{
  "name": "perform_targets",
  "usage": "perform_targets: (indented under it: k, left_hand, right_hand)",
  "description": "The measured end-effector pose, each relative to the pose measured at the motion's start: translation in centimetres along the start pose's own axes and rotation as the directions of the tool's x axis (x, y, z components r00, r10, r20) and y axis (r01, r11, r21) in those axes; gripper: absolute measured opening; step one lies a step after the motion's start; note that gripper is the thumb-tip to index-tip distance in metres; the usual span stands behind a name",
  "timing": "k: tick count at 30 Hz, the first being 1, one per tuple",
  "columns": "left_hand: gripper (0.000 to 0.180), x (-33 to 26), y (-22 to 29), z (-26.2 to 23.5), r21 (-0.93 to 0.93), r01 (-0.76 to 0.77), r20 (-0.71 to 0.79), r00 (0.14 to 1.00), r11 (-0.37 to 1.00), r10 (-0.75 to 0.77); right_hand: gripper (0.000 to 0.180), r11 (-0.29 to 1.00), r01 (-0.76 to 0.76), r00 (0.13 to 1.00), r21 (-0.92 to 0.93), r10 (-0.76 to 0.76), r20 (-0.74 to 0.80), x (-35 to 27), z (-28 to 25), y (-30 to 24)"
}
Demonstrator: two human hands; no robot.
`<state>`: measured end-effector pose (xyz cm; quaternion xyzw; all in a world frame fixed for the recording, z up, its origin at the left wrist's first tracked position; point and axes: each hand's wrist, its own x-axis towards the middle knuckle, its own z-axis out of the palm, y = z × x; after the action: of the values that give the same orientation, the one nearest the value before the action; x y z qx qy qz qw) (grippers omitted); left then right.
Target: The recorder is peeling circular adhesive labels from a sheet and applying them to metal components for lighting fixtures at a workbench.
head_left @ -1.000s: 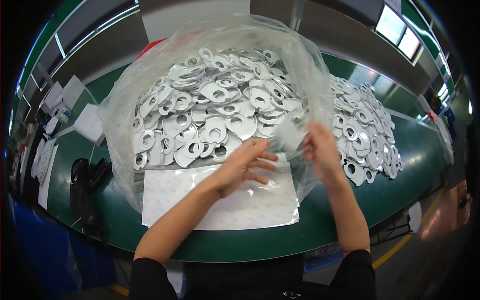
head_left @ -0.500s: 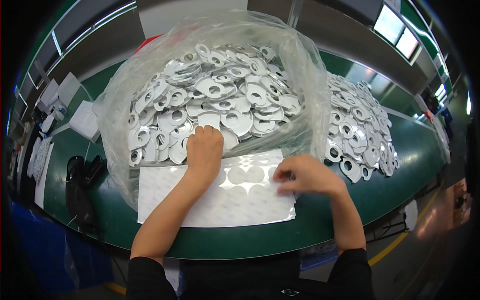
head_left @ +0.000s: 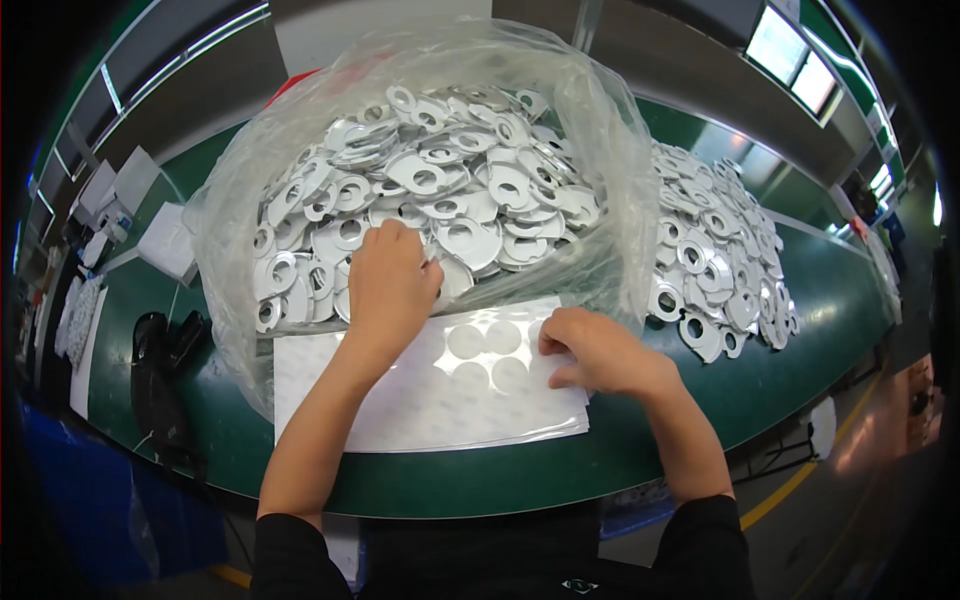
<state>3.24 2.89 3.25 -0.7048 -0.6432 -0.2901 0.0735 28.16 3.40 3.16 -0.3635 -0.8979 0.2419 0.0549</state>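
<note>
My left hand (head_left: 388, 285) reaches over the near edge of a heap of flat silver metal plates (head_left: 470, 240), each with a round hole. Its fingers are bent down together, with the thumb out to the right. The fingertips are hidden, so what they hold cannot be made out. Above the right edge of a stack of glossy white sheets (head_left: 420, 425), my right hand (head_left: 605, 352) has its fingers curled, with a gap between thumb and forefinger. Nothing shows in that gap. Several pale circles (head_left: 487, 358) show on the top sheet, between the hands.
A large clear plastic bag (head_left: 615, 180) surrounds the heap. A second pile of similar plates (head_left: 715, 255) lies to its right on the green table (head_left: 800, 330). A black tool-like object (head_left: 155, 385) and a white box (head_left: 168, 243) are at the left.
My left hand has moved left and slightly up over the heap, with its thumb now apart. My right hand has shifted slightly left over the sheet edge. The circles now show more fully.
</note>
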Motion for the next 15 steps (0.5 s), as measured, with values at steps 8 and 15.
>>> perform_targets:
  k: [8,15]
  left_hand:
    - [0.022,-1.6,4.0,1.8,-0.646,0.627,0.666,0.741,-0.436,0.080]
    - [0.057,-3.4,5.0,5.0,-0.419,0.626,0.694,0.688,-0.658,0.212]
  right_hand:
    - [0.020,0.999,0.015,0.996,-0.035,-0.012,0.086,0.0,-0.1,-0.2]
    - [0.015,0.993,0.081,0.997,-0.080,-0.081,0.004,-0.8,-0.4,-0.7]
